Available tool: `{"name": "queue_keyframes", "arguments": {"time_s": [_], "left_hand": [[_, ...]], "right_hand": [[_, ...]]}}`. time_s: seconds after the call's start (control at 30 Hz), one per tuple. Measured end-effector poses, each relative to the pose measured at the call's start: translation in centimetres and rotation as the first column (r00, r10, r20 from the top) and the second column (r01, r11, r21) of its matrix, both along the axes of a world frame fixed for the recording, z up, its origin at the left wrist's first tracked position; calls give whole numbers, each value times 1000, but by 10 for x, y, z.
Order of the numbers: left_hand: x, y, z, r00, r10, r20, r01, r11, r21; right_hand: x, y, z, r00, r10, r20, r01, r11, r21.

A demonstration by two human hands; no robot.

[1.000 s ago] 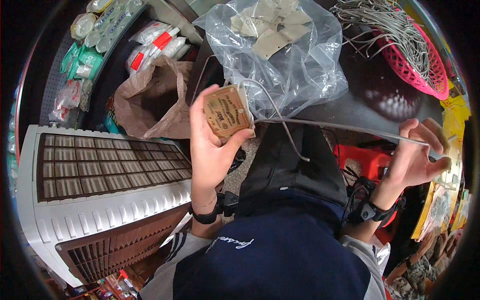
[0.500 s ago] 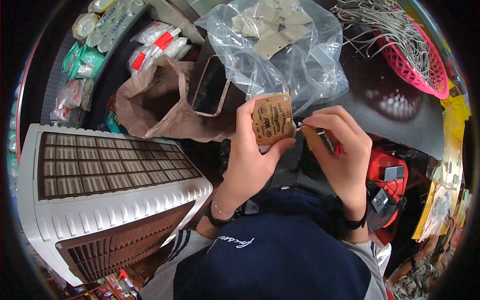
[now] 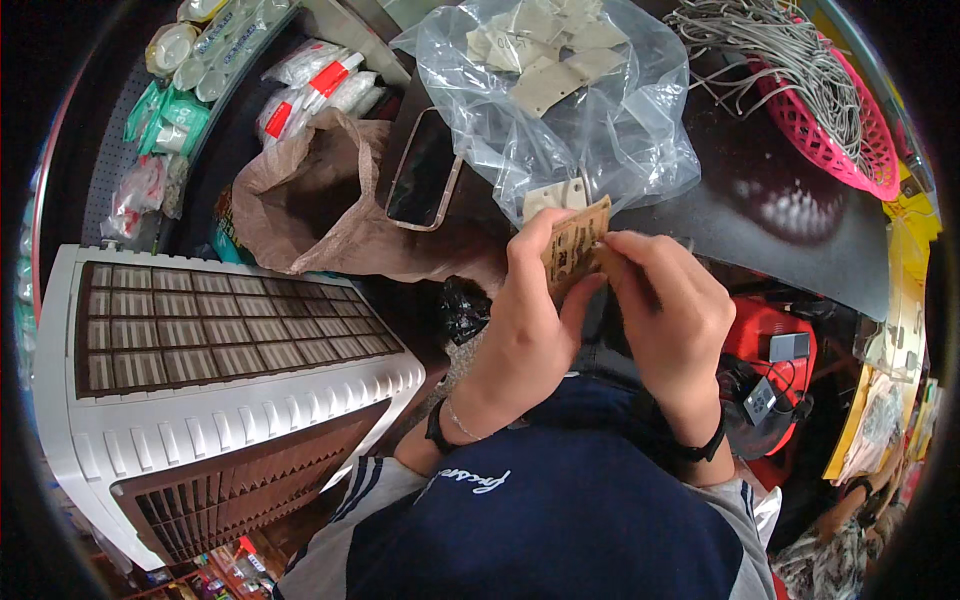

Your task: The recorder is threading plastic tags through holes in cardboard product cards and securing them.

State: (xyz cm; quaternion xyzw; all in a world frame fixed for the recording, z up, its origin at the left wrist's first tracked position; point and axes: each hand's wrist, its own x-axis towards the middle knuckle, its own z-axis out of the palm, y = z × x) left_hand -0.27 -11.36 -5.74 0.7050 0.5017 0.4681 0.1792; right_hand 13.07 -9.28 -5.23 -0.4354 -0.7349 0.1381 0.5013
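Head view, with the clock read from its middle: the white cooler (image 3: 230,400) sits at eight, the phone (image 3: 422,175) at eleven. The left hand (image 3: 530,315) holds the brown card (image 3: 572,245) between thumb and fingers, toward two. At three, the right hand (image 3: 680,310) has its fingertips pinched together by the card's right edge; I can't tell on what. It looks like careful edge work, needing a steady left hand next.

Dark counter (image 3: 735,225), pale glossy reflection at right. On it: clear plastic bag (image 3: 645,150), beige cards (image 3: 560,75) inside; phone (image 3: 424,178) flat near left; pink mesh basket (image 3: 882,165), grey cords (image 3: 815,85) spilling out.
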Motion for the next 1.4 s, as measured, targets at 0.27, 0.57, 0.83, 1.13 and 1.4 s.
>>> {"name": "queue_keyframes", "arguments": {"time_s": [0.27, 0.57, 0.83, 1.13, 1.4], "left_hand": [[-7, 9, -2, 983, -174, -53, 180, 973, 146], [-13, 10, 3, 968, -247, -38, 249, 965, 80], [-21, 13, -1, 878, -473, 70, 477, 877, -64], [-41, 14, -9, 885, -457, -86, 420, 865, -273], [-43, 11, -10, 877, -461, 132, 480, 840, -255]], "right_hand": [[14, 1, 5, 886, 29, -463, -308, 784, -539], [44, 10, 7, 530, 246, -812, -839, 293, -459], [53, 15, 8, 733, 370, -571, -678, 467, -568], [137, 26, -8, 562, -31, -826, -85, 992, -95], [140, 11, 2, 433, -93, -897, 92, 994, -59]]}}
